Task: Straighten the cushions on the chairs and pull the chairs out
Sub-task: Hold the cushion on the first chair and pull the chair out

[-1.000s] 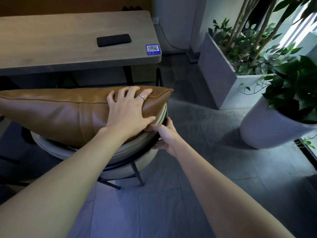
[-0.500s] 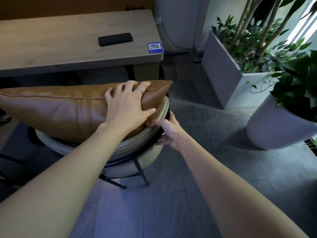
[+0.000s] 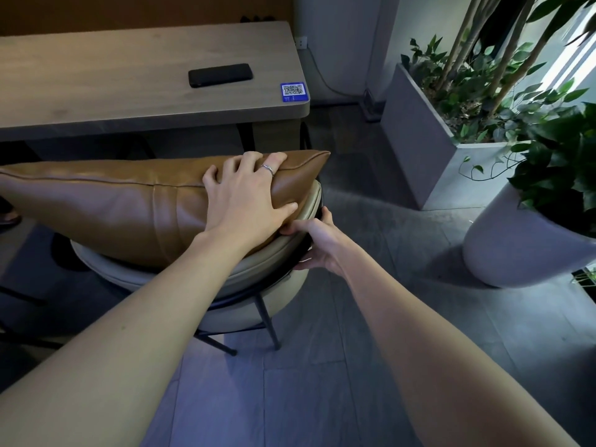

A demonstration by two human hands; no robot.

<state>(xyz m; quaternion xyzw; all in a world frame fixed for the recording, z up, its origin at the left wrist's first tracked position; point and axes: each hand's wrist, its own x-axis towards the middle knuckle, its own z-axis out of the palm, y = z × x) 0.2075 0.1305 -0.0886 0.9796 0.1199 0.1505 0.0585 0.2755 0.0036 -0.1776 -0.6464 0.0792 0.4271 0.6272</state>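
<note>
A long brown leather cushion [image 3: 106, 201] lies along the top of a cream chair's curved backrest [image 3: 258, 269], in front of the wooden table [image 3: 96, 79]. My left hand [image 3: 248, 198], wearing a ring, presses on the cushion's right end with fingers curled over its top edge. My right hand [image 3: 319, 245] grips the right side of the chair's backrest at its black metal frame, thumb on the cream padding. The chair's seat is hidden beneath the cushion and backrest; thin black legs [image 3: 267, 321] show below.
A black phone [image 3: 220, 74] and a blue QR sticker [image 3: 293, 91] lie on the table. A grey rectangular planter [image 3: 429, 150] and a round white pot [image 3: 522, 243] with leafy plants stand to the right. Grey tiled floor lies behind the chair.
The view has shifted slightly left and the chair sits a little closer to me. My left fingers have curled further over the cushion's top; both hands keep their hold.
</note>
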